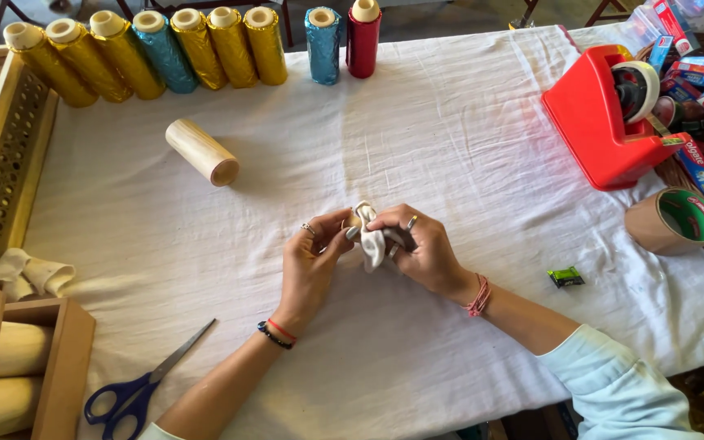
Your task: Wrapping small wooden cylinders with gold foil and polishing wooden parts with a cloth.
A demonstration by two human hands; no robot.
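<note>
At the middle of the white tablecloth [450, 130], my left hand [311, 265] and my right hand [419, 248] meet around a small object wrapped in white material [371, 236]. Fingertips of both hands pinch it, with my right hand gripping most of it. A bit of tan wood shows at its top, between the fingers. Both wrists wear thread bracelets and both hands wear rings.
A bare wooden cylinder [202, 151] lies at upper left. Gold, blue and red wrapped spools [165, 49] line the far edge. A red tape dispenser [609, 114], a tape roll [676, 220], small packets [565, 277], scissors [142, 387] and wooden boxes [2, 163] surround the hands.
</note>
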